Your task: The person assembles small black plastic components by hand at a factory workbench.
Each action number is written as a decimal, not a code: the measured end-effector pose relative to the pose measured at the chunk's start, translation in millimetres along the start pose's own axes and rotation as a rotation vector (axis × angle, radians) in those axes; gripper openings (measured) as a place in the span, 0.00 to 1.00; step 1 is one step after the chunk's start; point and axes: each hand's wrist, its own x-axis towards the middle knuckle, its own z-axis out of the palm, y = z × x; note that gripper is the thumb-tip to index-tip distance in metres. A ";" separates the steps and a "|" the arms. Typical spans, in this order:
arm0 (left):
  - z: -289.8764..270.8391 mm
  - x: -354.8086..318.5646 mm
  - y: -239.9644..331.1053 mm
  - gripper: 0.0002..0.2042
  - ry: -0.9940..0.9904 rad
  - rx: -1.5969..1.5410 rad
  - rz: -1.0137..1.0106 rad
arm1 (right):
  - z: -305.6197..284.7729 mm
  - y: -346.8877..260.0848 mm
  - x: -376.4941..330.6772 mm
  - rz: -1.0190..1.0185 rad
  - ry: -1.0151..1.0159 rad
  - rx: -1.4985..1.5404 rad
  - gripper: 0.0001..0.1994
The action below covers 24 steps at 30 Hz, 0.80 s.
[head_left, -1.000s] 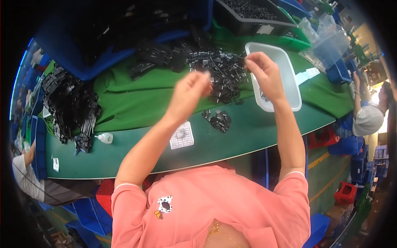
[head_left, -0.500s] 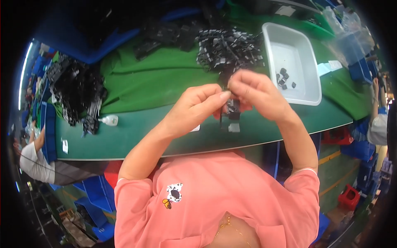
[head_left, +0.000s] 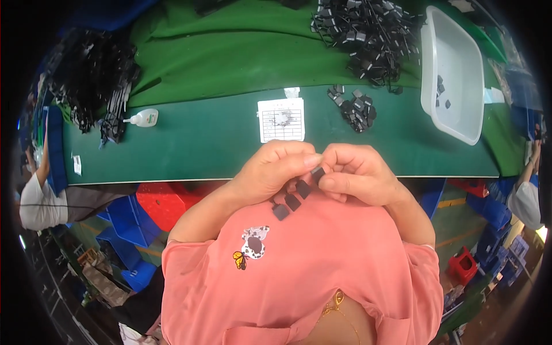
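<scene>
Close to my chest, past the table's front edge, my left hand (head_left: 277,172) is closed on a thin row of black square pieces (head_left: 292,201). Several of these squares hang out below its fingers, slanting down to the left. My right hand (head_left: 362,175) pinches the square at the upper end of the row (head_left: 318,172) between thumb and fingers. Both hands nearly touch at the fingertips. My fingers hide the stem that joins the pieces. Ahead on the table lies a small heap of loose black squares (head_left: 361,112), beside a printed paper sheet (head_left: 282,133).
A large tangle of black parts (head_left: 374,34) lies on green cloth at the back. Right of it stands a white tub (head_left: 475,123) with a few black squares inside. A dark pile (head_left: 92,75) and a white squeeze bottle (head_left: 145,118) are at left. Other people sit at both sides.
My hands have come back from over the table toward my chest, and the row of black squares now shows below them. The view has shifted, uncovering the paper sheet and loose heap.
</scene>
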 end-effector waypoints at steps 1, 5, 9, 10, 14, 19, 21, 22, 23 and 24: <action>-4.9 1.0 -2.7 0.15 -0.012 -0.034 0.020 | 2.2 -0.4 2.1 0.009 0.003 -0.043 0.08; -11.8 -6.0 -1.1 0.15 -0.066 0.014 0.081 | 2.1 2.8 11.2 -0.038 -0.052 0.059 0.07; -31.7 -3.3 1.1 0.16 0.030 -0.634 0.293 | 1.5 21.2 19.3 -0.279 -0.283 0.320 0.07; -38.7 -3.9 -2.3 0.15 0.040 -0.613 0.332 | 0.3 23.0 21.5 -0.351 -0.219 0.278 0.06; -34.3 -13.9 1.7 0.15 0.250 -0.057 0.161 | -0.2 19.0 42.2 -0.235 -0.093 -0.054 0.02; -31.6 -20.0 24.9 0.13 0.237 0.043 0.048 | 5.1 10.3 59.3 -0.018 -0.109 0.026 0.03; -31.4 -18.2 24.7 0.12 0.253 0.109 0.053 | 3.2 5.0 57.6 0.110 -0.056 0.167 0.05; -30.9 -16.9 25.1 0.12 0.254 0.153 0.043 | 4.5 7.5 57.2 0.108 -0.054 0.172 0.05; -30.4 -15.5 25.7 0.12 0.254 0.200 0.033 | 7.1 11.5 56.8 0.067 -0.031 0.117 0.07; -30.5 -14.2 25.2 0.12 0.250 0.203 0.029 | 7.8 14.0 56.2 0.028 -0.009 0.060 0.09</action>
